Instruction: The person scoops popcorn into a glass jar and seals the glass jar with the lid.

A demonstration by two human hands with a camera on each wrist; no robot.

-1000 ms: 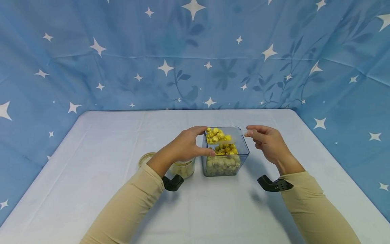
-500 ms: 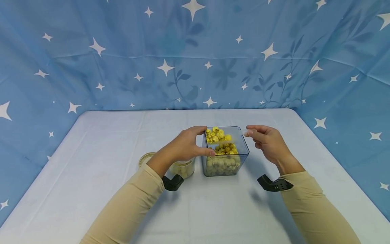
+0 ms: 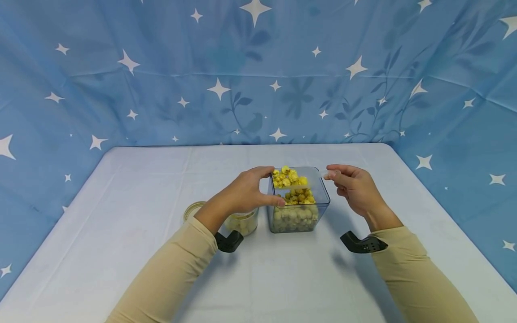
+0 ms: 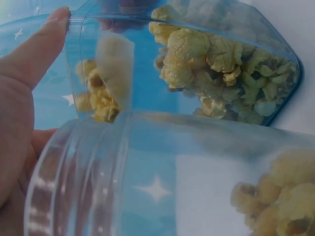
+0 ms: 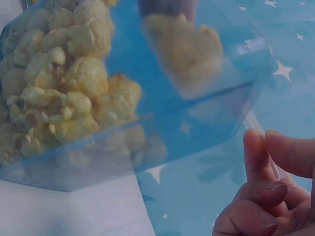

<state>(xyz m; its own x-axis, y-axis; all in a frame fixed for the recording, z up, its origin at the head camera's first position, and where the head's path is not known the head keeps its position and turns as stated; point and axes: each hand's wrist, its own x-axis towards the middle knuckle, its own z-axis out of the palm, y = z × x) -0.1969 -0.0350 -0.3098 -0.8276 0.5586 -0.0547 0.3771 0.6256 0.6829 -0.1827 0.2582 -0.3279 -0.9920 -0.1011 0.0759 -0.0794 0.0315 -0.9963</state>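
A clear bluish plastic box (image 3: 292,222) stands on the table, partly filled with yellow popcorn (image 3: 300,197). My left hand (image 3: 250,190) grips its left side, thumb on the near rim and fingers at the far corner. My right hand (image 3: 352,184) pinches the thin handle of a translucent scoop (image 5: 189,73) between thumb and forefinger, just outside the box's right rim. Loaded with several pieces of popcorn, the scoop lies level at the box's mouth, above the heap below. In the left wrist view, the scoop (image 4: 115,64) shows through the box wall.
A clear jar (image 3: 243,223) holding some popcorn stands left of the box, partly hidden under my left wrist. Behind that forearm lies a round gold-rimmed lid (image 3: 193,210). The white table (image 3: 258,278) ends at a blue starry curtain (image 3: 169,67).
The loaded scoop has risen very slightly in my right hand, so its popcorn shows a little higher above the far rim. My left hand and the box stay in place.
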